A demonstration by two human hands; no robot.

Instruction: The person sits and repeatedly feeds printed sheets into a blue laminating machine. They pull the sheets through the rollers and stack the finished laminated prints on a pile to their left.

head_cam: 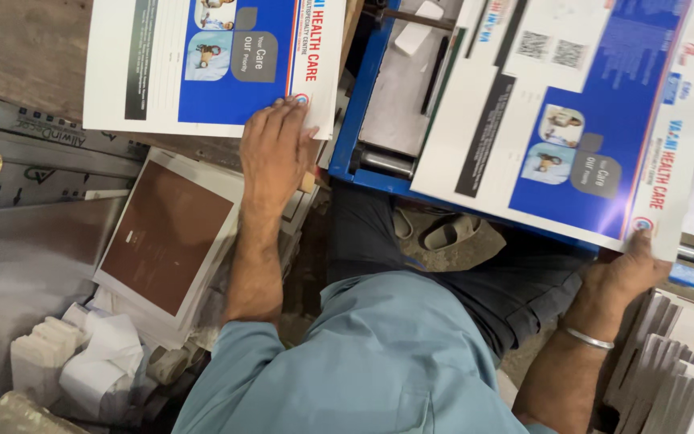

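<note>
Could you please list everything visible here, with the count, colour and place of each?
printed sheets: two stacks, white and blue, one top left, one on the machine at right
machine: one, blue frame with metal roller, top centre
brown board: one, white border, left of centre
paper scraps: a pile, white, bottom left
sandal: one, grey, on the floor
card stacks: several, grey-white, bottom right
bangle: one, silver, right wrist
left hand: flat on left stack
right hand: gripping right stack's corner
</note>
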